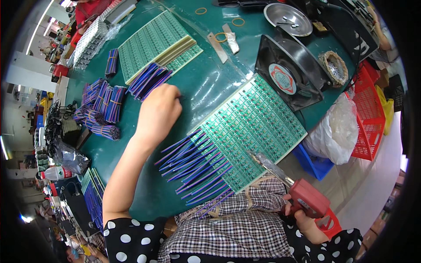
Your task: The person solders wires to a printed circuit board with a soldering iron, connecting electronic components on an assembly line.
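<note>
My right hand (307, 223) is wrapped round the handle of a red soldering gun (309, 198). Its metal tip points at a green circuit board panel (250, 127) lying in front of me. Several blue and purple wires (195, 168) stick out from the panel's left edge. My left hand (160, 111) is closed, knuckles up, at the near end of a loose pile of similar wires (148, 79). That pile lies against a stack of circuit board panels (151, 41). What the left fingertips pinch, if anything, is hidden beneath the hand.
Tied wire bundles (103, 103) lie at the left on the green table (197, 96). A black fan (285, 74), a metal bowl (287, 19) and a tape roll (333, 68) stand at the right. Rubber bands (238, 22) lie beyond. Red crates (368, 114) and a blue bin (313, 162) flank the table.
</note>
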The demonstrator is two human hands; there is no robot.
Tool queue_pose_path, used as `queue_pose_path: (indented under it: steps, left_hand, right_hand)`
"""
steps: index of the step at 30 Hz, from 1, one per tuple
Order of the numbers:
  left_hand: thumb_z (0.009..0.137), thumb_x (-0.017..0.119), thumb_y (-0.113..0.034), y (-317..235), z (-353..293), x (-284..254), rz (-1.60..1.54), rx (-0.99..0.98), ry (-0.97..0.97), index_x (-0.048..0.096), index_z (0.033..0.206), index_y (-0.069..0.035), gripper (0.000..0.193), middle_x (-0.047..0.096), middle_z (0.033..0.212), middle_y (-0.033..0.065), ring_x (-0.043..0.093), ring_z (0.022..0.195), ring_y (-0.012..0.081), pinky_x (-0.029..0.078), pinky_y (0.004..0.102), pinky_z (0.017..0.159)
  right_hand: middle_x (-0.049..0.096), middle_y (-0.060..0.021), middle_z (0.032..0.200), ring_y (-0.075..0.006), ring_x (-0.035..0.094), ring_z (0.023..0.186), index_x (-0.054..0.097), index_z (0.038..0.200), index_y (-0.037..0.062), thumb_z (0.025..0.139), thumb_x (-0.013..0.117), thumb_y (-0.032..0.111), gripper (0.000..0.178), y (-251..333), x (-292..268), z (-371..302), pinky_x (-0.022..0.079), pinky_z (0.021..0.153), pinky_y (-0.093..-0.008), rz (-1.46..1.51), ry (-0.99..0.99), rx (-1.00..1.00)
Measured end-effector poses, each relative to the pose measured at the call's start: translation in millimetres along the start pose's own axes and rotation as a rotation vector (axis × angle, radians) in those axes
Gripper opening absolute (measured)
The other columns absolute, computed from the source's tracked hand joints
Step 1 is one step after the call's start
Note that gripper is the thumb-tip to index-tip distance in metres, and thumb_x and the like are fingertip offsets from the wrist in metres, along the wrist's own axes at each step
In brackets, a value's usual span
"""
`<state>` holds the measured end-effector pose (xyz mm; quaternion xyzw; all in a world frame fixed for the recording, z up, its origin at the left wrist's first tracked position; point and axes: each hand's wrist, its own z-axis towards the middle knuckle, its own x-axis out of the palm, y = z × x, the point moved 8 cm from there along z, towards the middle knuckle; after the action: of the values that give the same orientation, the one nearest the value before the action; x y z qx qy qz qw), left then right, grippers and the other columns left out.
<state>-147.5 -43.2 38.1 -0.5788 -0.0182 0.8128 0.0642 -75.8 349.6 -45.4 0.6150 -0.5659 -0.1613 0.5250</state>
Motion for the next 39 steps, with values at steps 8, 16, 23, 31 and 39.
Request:
queue_pose_path:
  steps: [8,16,23,31,39]
  left_hand:
    - [0.084,0.064,-0.001,-114.4,-46.7,-11.9,-0.694,-0.212,0.221,0.063,0.095,0.0,0.011,0.061,0.083,0.0113,0.061,0.073,0.0221,0.049,0.0295,0.064]
    - [0.072,0.066,-0.003,-168.8,-79.5,-4.5,-0.072,0.237,0.092,0.065,0.097,0.006,0.026,0.062,0.087,0.0116,0.061,0.068,0.0199,0.05,0.0279,0.057]
    - [0.069,0.062,-0.005,-176.9,-79.2,-7.3,0.104,0.366,0.038,0.067,0.091,0.008,0.026,0.06,0.078,0.0083,0.056,0.066,0.0136,0.046,0.0192,0.051]
    - [0.069,0.062,-0.004,-176.1,-79.3,-3.1,0.104,0.335,0.059,0.067,0.091,0.008,0.025,0.059,0.078,0.0083,0.057,0.066,0.0144,0.045,0.0183,0.051]
    - [0.063,0.06,-0.003,-175.2,-80.2,-2.0,0.084,0.278,0.074,0.067,0.095,0.009,0.035,0.059,0.082,0.01,0.059,0.067,0.0174,0.049,0.0238,0.055]
  right_hand:
    - [0.065,-0.0179,0.104,-0.0173,0.064,0.072,0.035,0.138,-0.0084,0.074,0.084,0.02,0.085,3.4,-5.8,-4.0,0.053,0.062,-0.0265,0.004,-0.014,0.0]
    - [0.069,-0.006,0.08,-0.0135,0.068,0.07,0.048,0.127,-0.0101,0.073,0.082,0.029,0.075,16.2,0.5,-7.0,0.053,0.062,-0.026,-0.679,0.196,-0.093]
    - [0.068,-0.0035,0.071,-0.017,0.069,0.062,0.05,0.125,-0.0106,0.074,0.081,0.032,0.073,13.0,4.9,-2.4,0.054,0.061,-0.0272,-0.644,0.188,-0.177]
    - [0.068,-0.0027,0.071,-0.0154,0.069,0.063,0.052,0.123,-0.0112,0.073,0.082,0.031,0.072,7.5,4.7,-1.9,0.053,0.06,-0.0248,-0.537,0.206,-0.13]
    - [0.071,-0.0109,0.091,-0.0211,0.071,0.072,0.056,0.12,-0.0098,0.073,0.082,0.035,0.07,15.6,9.6,0.3,0.056,0.064,-0.0279,-0.591,0.188,-0.245]
